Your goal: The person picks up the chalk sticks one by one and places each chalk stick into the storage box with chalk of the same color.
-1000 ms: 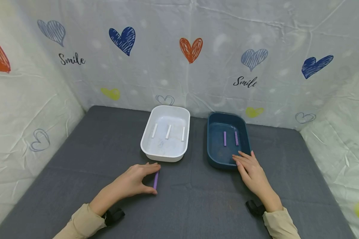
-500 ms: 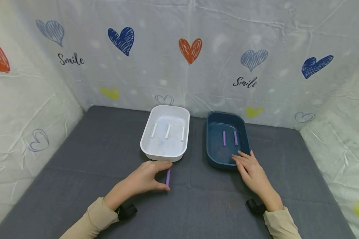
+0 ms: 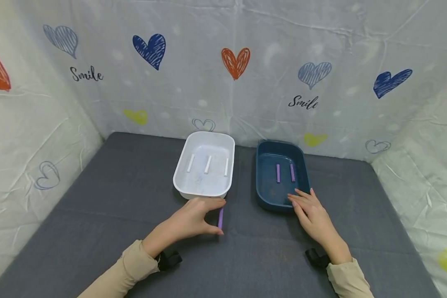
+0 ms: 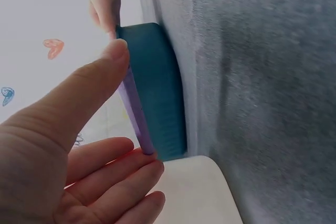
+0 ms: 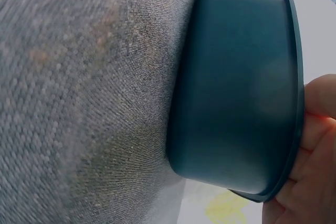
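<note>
My left hand (image 3: pixel 199 217) pinches a purple stick (image 3: pixel 220 218) between thumb and fingers, just above the grey mat and in front of the white tray (image 3: pixel 182 188). The left wrist view shows the purple stick (image 4: pixel 135 113) held end to end between thumb and fingertips. The white tray holds three white sticks (image 3: pixel 207 164). My right hand (image 3: pixel 311 213) rests with straight fingers on the near rim of the dark blue tray (image 3: pixel 262 198), which holds two purple sticks (image 3: pixel 284 172). The right wrist view shows the blue tray's wall (image 5: pixel 236 98) with fingers (image 5: pixel 315 129) at its rim.
A grey mat (image 3: pixel 97 215) covers the table. White sheets printed with hearts (image 3: pixel 236 61) wall in the back and both sides. The two trays stand side by side near the back.
My left hand has carried the purple stick to the right, from in front of the white tray's near left toward the gap between the trays. My right hand has stayed on the blue tray.
</note>
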The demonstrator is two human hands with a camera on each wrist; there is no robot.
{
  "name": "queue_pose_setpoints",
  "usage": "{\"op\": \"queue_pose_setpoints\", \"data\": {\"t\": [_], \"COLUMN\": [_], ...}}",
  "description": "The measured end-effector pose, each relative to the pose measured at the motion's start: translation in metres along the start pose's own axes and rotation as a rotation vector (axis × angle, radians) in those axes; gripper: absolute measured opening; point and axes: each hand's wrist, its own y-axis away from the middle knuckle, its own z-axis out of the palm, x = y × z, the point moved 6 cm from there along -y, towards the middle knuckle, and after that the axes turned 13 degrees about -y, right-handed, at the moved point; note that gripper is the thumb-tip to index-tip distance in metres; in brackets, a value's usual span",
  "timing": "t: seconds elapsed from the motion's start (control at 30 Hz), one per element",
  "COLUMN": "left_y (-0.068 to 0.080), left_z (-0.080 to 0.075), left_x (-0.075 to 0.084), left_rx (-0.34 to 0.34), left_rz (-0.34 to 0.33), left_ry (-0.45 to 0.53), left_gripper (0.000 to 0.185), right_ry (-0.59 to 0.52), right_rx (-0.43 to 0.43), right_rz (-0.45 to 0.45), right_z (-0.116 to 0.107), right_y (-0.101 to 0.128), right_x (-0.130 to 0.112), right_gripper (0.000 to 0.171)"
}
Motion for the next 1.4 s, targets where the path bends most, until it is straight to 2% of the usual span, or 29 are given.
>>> {"op": "queue_pose_setpoints", "data": {"t": [0.47,0.7,0.97,1.4], "left_y": [-0.025,-0.036,-0.050,-0.075], "left_z": [-0.001,-0.007,-0.013,-0.019], "left_x": [0.018,0.025,0.026,0.031], "left_rx": [-0.081,-0.056,-0.053,-0.093], "left_rz": [-0.001,0.033,0.031,0.038], "left_ry": [0.040,0.037,0.041,0.010], "left_gripper": [0.076,0.075,0.075,0.073], "right_ry": [-0.001,-0.002,-0.004,-0.009], "right_rx": [0.000,0.004,-0.001,0.001], "right_rz": [-0.007,-0.010,-0.002,-0.008], "right_z": [0.001,0.001,0.001,0.000], "right_y": [0.000,0.000,-0.001,-0.002], "right_x": [0.000,0.002,0.002,-0.001], "right_gripper": [0.028,0.028,0.028,0.028]}}
